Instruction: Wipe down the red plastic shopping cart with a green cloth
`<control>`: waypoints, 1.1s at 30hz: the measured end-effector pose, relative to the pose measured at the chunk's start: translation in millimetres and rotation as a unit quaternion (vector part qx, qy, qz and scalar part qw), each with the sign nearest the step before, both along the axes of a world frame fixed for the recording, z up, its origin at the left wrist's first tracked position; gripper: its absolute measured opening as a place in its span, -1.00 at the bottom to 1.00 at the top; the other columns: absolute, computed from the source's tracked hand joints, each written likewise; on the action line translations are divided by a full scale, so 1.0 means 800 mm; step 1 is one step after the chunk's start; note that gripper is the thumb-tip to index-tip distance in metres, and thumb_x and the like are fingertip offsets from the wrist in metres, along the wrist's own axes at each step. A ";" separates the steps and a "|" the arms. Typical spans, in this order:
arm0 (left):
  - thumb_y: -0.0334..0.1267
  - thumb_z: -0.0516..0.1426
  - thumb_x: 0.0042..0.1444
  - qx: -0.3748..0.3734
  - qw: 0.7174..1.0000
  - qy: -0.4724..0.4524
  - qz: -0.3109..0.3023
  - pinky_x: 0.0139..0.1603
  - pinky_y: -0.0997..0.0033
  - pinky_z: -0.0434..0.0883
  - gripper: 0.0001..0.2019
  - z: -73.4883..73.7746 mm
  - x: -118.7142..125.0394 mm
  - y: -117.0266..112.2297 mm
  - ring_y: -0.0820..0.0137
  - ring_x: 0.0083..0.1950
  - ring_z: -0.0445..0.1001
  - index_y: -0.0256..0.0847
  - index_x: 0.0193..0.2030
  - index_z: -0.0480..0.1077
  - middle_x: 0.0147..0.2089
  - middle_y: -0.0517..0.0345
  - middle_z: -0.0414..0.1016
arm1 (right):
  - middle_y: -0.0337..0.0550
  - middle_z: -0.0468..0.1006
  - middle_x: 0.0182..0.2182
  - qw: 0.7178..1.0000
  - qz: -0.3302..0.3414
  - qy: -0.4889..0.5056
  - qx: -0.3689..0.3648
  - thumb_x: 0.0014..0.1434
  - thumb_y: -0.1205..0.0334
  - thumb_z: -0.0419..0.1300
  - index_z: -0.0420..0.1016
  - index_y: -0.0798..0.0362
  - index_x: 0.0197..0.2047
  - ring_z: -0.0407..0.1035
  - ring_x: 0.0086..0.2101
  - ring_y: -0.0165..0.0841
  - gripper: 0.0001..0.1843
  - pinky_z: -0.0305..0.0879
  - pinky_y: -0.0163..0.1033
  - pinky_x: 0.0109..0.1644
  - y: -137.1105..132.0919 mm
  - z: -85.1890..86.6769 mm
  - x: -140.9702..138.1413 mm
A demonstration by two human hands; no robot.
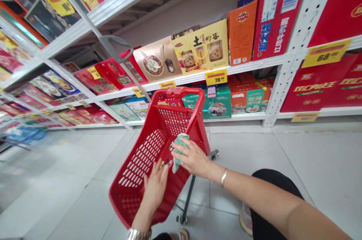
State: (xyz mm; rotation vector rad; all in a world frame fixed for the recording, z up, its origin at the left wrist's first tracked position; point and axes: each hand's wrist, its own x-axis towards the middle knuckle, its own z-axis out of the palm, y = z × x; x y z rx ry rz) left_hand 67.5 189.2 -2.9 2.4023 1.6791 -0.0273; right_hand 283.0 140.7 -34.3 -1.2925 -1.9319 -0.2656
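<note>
A red plastic shopping basket (141, 164) on wheels stands tilted on the shop floor in front of me. My right hand (195, 159) holds a crumpled green-and-white cloth (178, 149) against the inside of the basket, fingers pressed on it. My left hand (155, 185) rests flat on the basket's near rim and inner wall, fingers stretched out, holding nothing I can see. Both wrists wear silver bracelets.
White metal shelving (198, 76) runs along the back, filled with red, gold and green gift boxes and yellow price tags. The basket's grey pull handle (114, 45) sticks up to the left. My dark-trousered knee (271, 194) is at lower right. The floor is pale tile.
</note>
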 end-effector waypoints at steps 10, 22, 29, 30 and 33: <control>-0.32 -0.18 0.31 -0.004 0.995 0.048 0.087 0.35 -0.43 0.15 -0.47 -0.038 -0.084 -0.011 0.05 0.50 0.11 0.05 0.25 0.44 0.43 0.09 0.28 | 0.17 0.15 0.39 0.963 -0.185 0.191 0.053 0.28 0.39 0.16 0.30 0.02 0.38 0.08 0.35 -0.04 -0.39 0.15 0.20 0.38 0.056 0.016 0.091; -0.23 -0.23 0.34 -0.095 0.988 -0.045 0.117 0.42 -0.21 0.16 -0.46 -0.014 -0.019 -0.018 0.17 0.52 0.06 -0.06 0.32 0.36 0.47 0.12 0.20 | 0.02 0.46 0.19 0.997 0.005 0.055 0.044 0.20 0.39 0.21 0.26 -0.10 0.38 0.29 0.19 -0.15 -0.31 0.36 0.05 0.24 0.008 -0.009 0.004; -0.26 -0.21 0.32 -0.106 0.987 -0.089 0.077 0.45 0.20 0.20 -0.46 -0.021 0.009 -0.031 0.29 0.47 0.19 -0.28 0.25 0.42 0.41 0.03 0.31 | 0.20 0.31 0.26 0.909 -0.246 0.310 0.132 0.21 0.18 0.27 0.36 0.07 0.20 0.26 0.24 -0.10 -0.50 0.26 0.09 0.32 0.074 0.041 0.125; -0.25 -0.22 0.32 -0.103 0.988 -0.094 0.072 0.45 0.24 0.20 -0.45 -0.023 0.012 -0.033 0.30 0.46 0.20 -0.30 0.26 0.41 0.41 0.03 0.31 | 0.20 0.31 0.26 0.910 -0.244 0.306 0.133 0.23 0.18 0.25 0.37 0.07 0.19 0.26 0.24 -0.10 -0.53 0.26 0.09 0.32 0.079 0.041 0.128; -0.21 -0.26 0.34 -0.095 0.988 -0.104 0.069 0.44 0.28 0.21 -0.42 -0.028 0.022 -0.038 0.32 0.45 0.22 -0.32 0.32 0.35 0.40 0.02 0.33 | 0.18 0.27 0.30 0.927 -0.233 0.272 0.110 0.28 0.25 0.15 0.31 0.08 0.28 0.15 0.32 -0.10 -0.50 0.17 0.15 0.38 0.085 0.037 0.117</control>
